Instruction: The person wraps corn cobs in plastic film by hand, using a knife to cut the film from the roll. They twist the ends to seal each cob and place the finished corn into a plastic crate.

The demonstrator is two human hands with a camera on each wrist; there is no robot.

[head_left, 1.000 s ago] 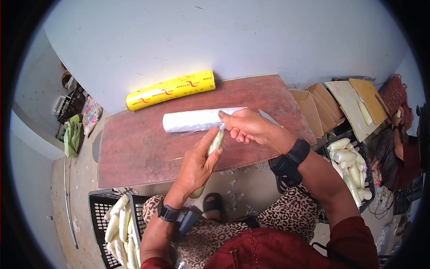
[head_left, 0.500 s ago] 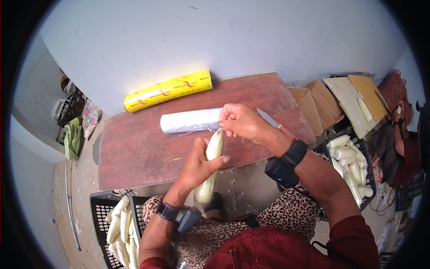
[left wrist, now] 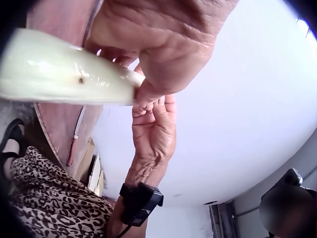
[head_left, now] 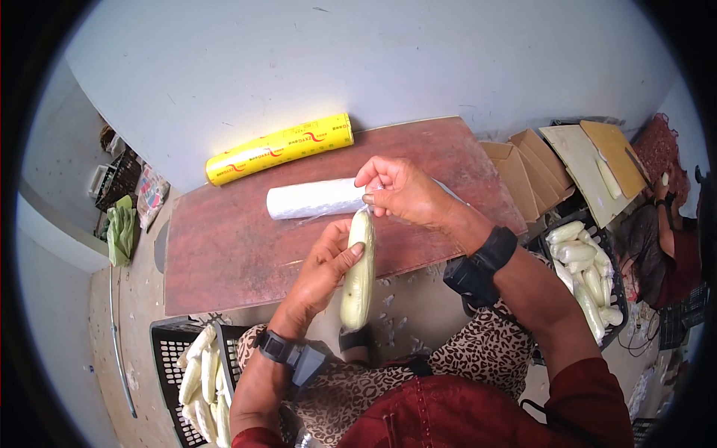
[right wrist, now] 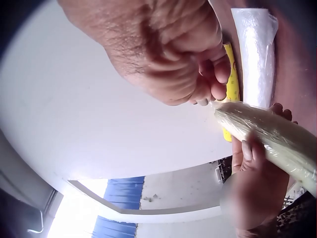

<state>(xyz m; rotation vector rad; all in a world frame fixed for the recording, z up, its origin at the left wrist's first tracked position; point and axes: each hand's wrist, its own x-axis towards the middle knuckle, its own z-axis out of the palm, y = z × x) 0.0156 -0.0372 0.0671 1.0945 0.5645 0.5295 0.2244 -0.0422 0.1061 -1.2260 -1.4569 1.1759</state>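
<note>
A long pale-green vegetable (head_left: 358, 280), wrapped in glossy clear film, hangs nearly upright over the table's front edge in the head view. My left hand (head_left: 323, 265) grips it by its upper half, the thumb lying across the front. At its top end my right hand (head_left: 407, 196) pinches the twisted tip of the film between thumb and fingers. The left wrist view shows a small brown spot on the vegetable's skin. Just behind the hands, a roll of clear film (head_left: 310, 200) lies on the reddish table (head_left: 224, 257), partly covered by my right hand.
A yellow printed roll (head_left: 280, 149) lies along the wall. The knife (left wrist: 77, 130) rests on the table's right side. Black crates (head_left: 166, 351) of similar vegetables stand at left and right. Cardboard boxes (head_left: 526, 175) lean beyond the right edge, near another person (head_left: 665, 250).
The vegetable has come up into full view and turned more upright in my left hand. My right hand has shifted slightly up and away, still pinching the film at its tip.
</note>
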